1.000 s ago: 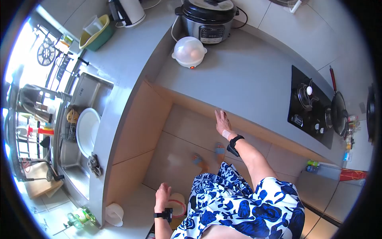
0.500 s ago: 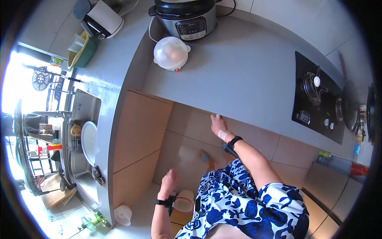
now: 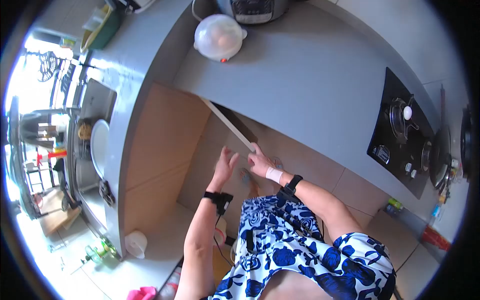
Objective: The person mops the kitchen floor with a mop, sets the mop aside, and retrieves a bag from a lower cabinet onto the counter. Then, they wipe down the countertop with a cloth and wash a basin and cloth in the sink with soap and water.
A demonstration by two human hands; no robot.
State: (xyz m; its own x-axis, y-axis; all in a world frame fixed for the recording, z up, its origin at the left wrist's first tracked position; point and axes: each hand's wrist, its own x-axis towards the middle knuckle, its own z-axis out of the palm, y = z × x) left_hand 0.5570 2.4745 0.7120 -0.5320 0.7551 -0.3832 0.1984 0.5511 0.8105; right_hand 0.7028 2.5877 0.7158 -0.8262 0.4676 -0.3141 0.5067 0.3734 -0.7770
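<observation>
A cabinet door (image 3: 227, 123) under the counter stands partly open, swung out toward me, with a dark gap behind it. My right hand (image 3: 262, 161) grips the free end of the door, fingers closed on its edge. Just left of it, my left hand (image 3: 226, 164) is raised over the floor, thumb apart from the fingers, with nothing in it. The grey countertop (image 3: 290, 90) lies above the door. Both wrists wear black straps.
A domed egg cooker (image 3: 220, 37) with a lit red light sits near a multicooker (image 3: 257, 11). A black gas hob (image 3: 382, 132) is at right, with a white oval thing (image 3: 407, 113) on it. The sink (image 3: 95, 195) is at left; a white bin (image 3: 136, 243) stands below.
The cabinet door has swung out from the counter with my right hand on its edge. My left hand has risen toward it. My view has shifted downward.
</observation>
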